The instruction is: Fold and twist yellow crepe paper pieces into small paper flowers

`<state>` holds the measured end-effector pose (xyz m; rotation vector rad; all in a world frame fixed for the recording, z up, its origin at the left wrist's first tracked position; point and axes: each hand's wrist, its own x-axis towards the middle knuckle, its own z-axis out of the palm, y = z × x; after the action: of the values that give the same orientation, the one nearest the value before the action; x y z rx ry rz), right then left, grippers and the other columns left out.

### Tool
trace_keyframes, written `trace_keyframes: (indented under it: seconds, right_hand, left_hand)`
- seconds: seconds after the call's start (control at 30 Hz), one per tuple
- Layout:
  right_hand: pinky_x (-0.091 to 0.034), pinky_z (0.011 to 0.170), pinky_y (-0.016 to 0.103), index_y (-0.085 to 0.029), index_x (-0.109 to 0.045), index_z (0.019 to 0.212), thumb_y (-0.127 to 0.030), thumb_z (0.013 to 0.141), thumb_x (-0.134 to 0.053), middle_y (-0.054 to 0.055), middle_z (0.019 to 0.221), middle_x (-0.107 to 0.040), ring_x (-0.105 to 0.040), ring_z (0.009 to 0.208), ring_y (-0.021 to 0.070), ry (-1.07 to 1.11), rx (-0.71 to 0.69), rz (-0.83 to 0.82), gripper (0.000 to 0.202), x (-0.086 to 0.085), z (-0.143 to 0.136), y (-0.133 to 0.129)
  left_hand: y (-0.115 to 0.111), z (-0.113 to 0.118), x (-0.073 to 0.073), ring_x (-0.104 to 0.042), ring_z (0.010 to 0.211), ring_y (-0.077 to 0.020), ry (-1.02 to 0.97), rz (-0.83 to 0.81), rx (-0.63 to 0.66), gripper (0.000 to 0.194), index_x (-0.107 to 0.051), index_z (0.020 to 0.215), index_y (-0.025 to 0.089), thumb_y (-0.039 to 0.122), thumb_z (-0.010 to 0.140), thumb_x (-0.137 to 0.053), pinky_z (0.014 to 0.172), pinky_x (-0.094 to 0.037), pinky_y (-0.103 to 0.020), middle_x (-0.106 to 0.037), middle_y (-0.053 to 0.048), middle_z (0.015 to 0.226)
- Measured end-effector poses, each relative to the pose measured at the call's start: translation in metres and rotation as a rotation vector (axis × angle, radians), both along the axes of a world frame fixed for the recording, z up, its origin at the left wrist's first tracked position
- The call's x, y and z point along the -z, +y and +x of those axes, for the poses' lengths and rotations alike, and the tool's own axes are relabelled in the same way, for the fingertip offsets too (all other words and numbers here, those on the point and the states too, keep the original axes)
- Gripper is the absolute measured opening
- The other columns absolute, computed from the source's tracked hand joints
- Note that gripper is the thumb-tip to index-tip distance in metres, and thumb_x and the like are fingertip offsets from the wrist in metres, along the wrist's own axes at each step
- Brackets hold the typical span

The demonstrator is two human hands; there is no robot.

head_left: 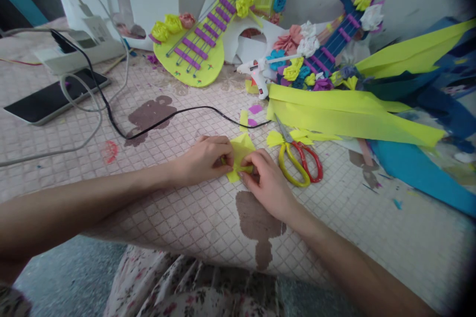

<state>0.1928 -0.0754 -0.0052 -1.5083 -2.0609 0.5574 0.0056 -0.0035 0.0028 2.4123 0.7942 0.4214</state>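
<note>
A small piece of yellow crepe paper point(242, 145) lies on the patterned cloth in front of me, gathered between both hands. My left hand point(210, 159) pinches its left side, fingers curled inward. My right hand point(267, 178) grips the right side between thumb and fingertips. The part under the fingers is hidden. Just right of my right hand rest scissors point(302, 163) with one yellow and one red handle, their blades pointing away from me. Yellow paper scraps point(275, 137) lie beside the blades.
A white glue gun point(256, 75) stands behind, its black cable point(178, 113) crossing the cloth. Long yellow paper strips point(345, 114) and a blue strip point(420, 171) spread on the right. Paper-flowered guitar shapes point(195, 54) line the back. A phone point(55, 94) and power strip point(85, 42) sit left.
</note>
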Motion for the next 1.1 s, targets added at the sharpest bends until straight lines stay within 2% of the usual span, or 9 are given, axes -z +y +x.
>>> trace_keyframes:
  seconds: [0.33,0.6,0.93,1.1]
  right_hand:
    - [-0.046,0.073,0.034,-0.021,-0.053,0.083,-0.011,0.083,-0.051,0.004,0.092,-0.051,-0.052,0.085,0.0181,-0.001,-0.033,-0.032,0.010,-0.001,-0.001,0.000]
    - [-0.046,0.077,0.036,-0.020,-0.052,0.083,-0.016,0.080,-0.056,0.005,0.091,-0.051,-0.053,0.087,0.0195,-0.066,-0.022,0.004,0.006,0.001,-0.001,-0.001]
    - [-0.045,0.078,0.036,-0.020,-0.051,0.085,-0.027,0.076,-0.064,0.006,0.094,-0.050,-0.053,0.088,0.0211,-0.123,-0.027,-0.039,0.017,-0.009,-0.005,-0.003]
    - [-0.045,0.077,0.036,-0.019,-0.052,0.087,-0.028,0.083,-0.055,0.006,0.092,-0.050,-0.052,0.086,0.0201,-0.128,-0.047,-0.035,0.010,-0.009,-0.004,-0.002]
  left_hand:
    - [-0.001,0.001,0.002,-0.053,0.078,-0.0141,-0.029,0.022,-0.012,0.003,-0.060,0.079,0.014,0.012,0.078,-0.058,0.076,-0.038,-0.030,-0.058,-0.002,0.083]
    - [-0.002,-0.001,0.002,-0.055,0.084,-0.0158,-0.003,0.032,0.006,0.002,-0.063,0.078,0.016,0.018,0.078,-0.062,0.082,-0.034,-0.034,-0.058,-0.002,0.084]
    - [-0.002,-0.002,-0.003,-0.056,0.091,-0.0185,0.064,0.013,0.027,0.019,-0.062,0.084,0.016,0.023,0.069,-0.072,0.086,-0.033,-0.035,-0.058,-0.002,0.091]
    - [0.004,-0.005,-0.003,-0.055,0.093,-0.0200,0.067,-0.009,0.088,0.028,-0.062,0.087,0.018,0.031,0.065,-0.074,0.086,-0.033,-0.035,-0.057,-0.002,0.094]
